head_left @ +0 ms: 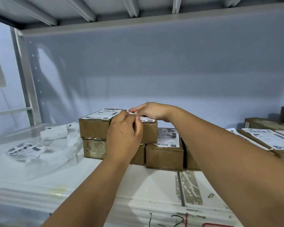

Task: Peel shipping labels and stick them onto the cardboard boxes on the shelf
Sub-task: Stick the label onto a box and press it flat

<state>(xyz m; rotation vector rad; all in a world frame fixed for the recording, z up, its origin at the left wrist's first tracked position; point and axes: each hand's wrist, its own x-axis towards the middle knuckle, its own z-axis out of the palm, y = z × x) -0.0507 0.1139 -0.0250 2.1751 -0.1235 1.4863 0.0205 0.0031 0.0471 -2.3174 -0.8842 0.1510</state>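
Brown cardboard boxes are stacked on the white shelf (105, 174). The upper left box (93, 128) carries a white shipping label (103, 114) on its top. Beside it, a second upper box (150, 131) has a label (146, 119) lying on its top, partly hidden by my hands. My left hand (124, 136) pinches the near edge of that label with curled fingers. My right hand (150, 110) reaches over from the right and pinches its far end. A lower box (164, 156) to the right shows a stuck label (167, 136).
Loose labels (21, 149) and crumpled white backing sheets (56, 133) lie on the shelf at left. More labelled boxes (269, 138) sit at right. A grey metal upright (25, 79) stands at left and an upper shelf (138, 17) hangs overhead.
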